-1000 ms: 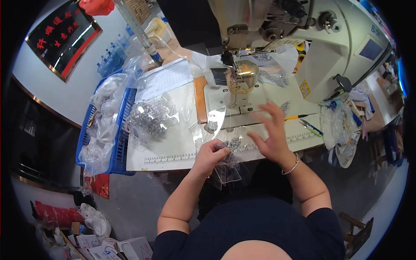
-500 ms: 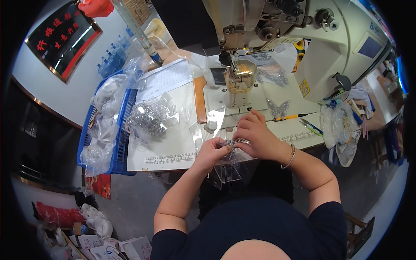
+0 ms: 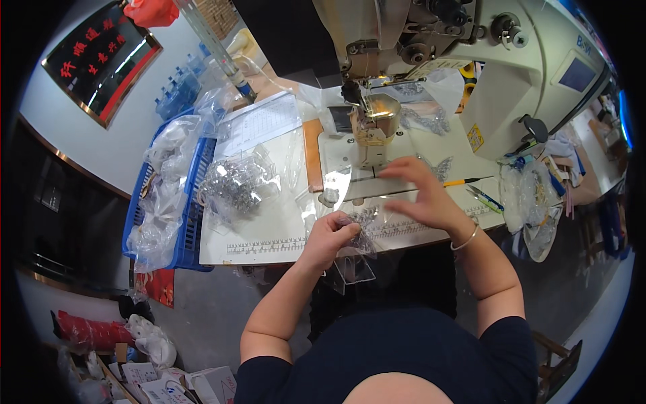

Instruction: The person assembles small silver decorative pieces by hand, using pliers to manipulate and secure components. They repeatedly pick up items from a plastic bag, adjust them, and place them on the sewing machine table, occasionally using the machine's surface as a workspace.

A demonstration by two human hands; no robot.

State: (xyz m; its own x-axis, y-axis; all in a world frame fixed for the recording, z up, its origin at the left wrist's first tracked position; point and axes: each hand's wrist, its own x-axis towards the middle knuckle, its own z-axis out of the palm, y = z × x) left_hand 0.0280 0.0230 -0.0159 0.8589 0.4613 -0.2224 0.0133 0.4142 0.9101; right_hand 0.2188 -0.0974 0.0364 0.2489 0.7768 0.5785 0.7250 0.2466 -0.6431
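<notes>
My left hand (image 3: 328,237) is at the table's front edge, thumb and fingers pinched on a glittery silver piece (image 3: 364,242) whose exact kind I cannot make out. Clear film hangs below it, over the edge. To its right my right hand (image 3: 431,200) is raised over the table with fingers and thumb apart, holding nothing. Partly behind that hand lies a glittery silver butterfly-shaped piece (image 3: 442,167). The sewing machine (image 3: 378,128) stands just beyond both hands. A heap of silver glittery pieces in clear film (image 3: 237,180) lies to the left.
A blue basket (image 3: 191,232) with clear plastic bags stands left of the table. Ruler markings (image 3: 266,247) run along the front edge. On the right are an orange pen (image 3: 463,181), small snips (image 3: 486,198) and a plastic bag (image 3: 531,215). A paper sheet (image 3: 259,124) lies behind the heap.
My right hand has come away from the silver piece, moving right and up, and its fingers have spread. My left hand keeps its pinch in nearly the same place.
</notes>
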